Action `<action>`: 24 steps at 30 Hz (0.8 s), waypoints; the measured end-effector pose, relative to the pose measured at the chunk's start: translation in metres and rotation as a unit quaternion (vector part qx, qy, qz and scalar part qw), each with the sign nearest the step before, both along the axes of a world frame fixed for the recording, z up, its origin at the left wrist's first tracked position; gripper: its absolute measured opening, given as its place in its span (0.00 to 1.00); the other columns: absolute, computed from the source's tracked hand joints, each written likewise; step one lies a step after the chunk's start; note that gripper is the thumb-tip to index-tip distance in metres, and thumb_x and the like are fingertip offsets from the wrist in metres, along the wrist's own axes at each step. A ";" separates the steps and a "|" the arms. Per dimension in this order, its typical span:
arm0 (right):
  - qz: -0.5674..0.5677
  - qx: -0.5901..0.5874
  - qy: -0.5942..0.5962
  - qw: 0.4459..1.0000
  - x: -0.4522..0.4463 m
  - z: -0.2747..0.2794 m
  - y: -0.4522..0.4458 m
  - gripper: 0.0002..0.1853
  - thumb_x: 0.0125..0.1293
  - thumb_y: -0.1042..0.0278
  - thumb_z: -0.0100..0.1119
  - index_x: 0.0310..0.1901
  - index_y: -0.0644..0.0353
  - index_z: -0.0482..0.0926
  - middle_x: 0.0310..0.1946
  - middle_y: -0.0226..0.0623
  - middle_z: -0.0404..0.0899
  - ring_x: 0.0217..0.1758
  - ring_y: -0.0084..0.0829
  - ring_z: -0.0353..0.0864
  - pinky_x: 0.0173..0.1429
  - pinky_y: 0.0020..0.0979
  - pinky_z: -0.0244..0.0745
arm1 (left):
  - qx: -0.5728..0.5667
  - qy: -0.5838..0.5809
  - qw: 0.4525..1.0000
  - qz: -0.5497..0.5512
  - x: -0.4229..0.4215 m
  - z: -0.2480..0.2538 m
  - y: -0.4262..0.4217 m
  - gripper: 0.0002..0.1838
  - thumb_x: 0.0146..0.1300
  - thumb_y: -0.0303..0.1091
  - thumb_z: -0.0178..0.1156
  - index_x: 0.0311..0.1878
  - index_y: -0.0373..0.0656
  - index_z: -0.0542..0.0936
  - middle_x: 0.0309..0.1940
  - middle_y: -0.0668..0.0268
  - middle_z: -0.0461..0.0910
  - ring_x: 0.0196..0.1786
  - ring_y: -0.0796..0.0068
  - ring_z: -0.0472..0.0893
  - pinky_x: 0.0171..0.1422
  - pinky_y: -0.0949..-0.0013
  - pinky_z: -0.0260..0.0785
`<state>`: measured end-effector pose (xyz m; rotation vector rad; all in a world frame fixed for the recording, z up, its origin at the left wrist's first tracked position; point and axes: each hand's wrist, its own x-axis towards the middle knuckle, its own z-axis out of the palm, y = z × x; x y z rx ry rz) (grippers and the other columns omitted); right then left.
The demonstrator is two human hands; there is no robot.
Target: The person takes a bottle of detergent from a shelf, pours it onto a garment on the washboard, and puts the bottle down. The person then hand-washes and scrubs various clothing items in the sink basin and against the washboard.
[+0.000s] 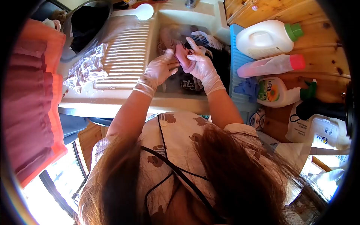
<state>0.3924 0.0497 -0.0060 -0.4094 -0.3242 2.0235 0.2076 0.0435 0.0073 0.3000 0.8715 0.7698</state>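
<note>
A small pink cloth [182, 57] is bunched above the sink, with my right hand [203, 69] closed on it and its index finger pointing up. My left hand [160, 70] is beside the cloth's left edge, its fingers curved and apart, the tips at or touching the fabric. Thin translucent gloves cover both hands. Below them the sink basin [174, 18] contains water and wet laundry: a pinkish garment [167, 37], a striped white and dark piece [207, 39] and dark cloth [221, 62]. Part of the laundry is hidden by my hands.
Left of the basin, a ribbed washboard [125, 56] bears a wet whitish cloth [88, 67] and a white scoop [144, 12]. A tub [67, 45] of dark cloth stands beyond. On the right are a detergent bottle [262, 39], a pink-capped bottle [268, 66] and a spray bottle [275, 92].
</note>
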 end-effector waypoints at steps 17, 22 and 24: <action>-0.091 0.079 -0.698 0.706 -0.017 -0.076 0.006 0.13 0.57 0.64 0.67 0.39 0.64 0.80 0.35 0.43 0.82 0.37 0.36 0.81 0.44 0.34 0.75 | 0.356 0.588 0.714 0.133 -0.036 0.020 0.047 0.16 0.61 0.44 0.57 0.33 0.38 0.79 0.28 0.50 0.81 0.34 0.48 0.80 0.43 0.58 0.73; 0.029 0.275 -0.811 0.516 -0.033 -0.060 0.015 0.16 0.57 0.67 0.60 0.48 0.59 0.78 0.46 0.47 0.80 0.50 0.49 0.78 0.55 0.42 0.73 | 0.231 0.453 0.849 -0.139 -0.026 0.028 0.002 0.14 0.62 0.40 0.58 0.34 0.37 0.79 0.27 0.54 0.81 0.32 0.56 0.81 0.38 0.60 0.73; 0.109 0.357 -0.783 0.498 -0.051 -0.075 0.023 0.18 0.58 0.68 0.57 0.52 0.55 0.77 0.54 0.41 0.76 0.57 0.44 0.75 0.57 0.39 0.73 | 0.319 0.482 0.772 -0.263 -0.029 0.016 -0.018 0.13 0.60 0.38 0.59 0.36 0.35 0.79 0.30 0.54 0.82 0.36 0.59 0.82 0.43 0.62 0.73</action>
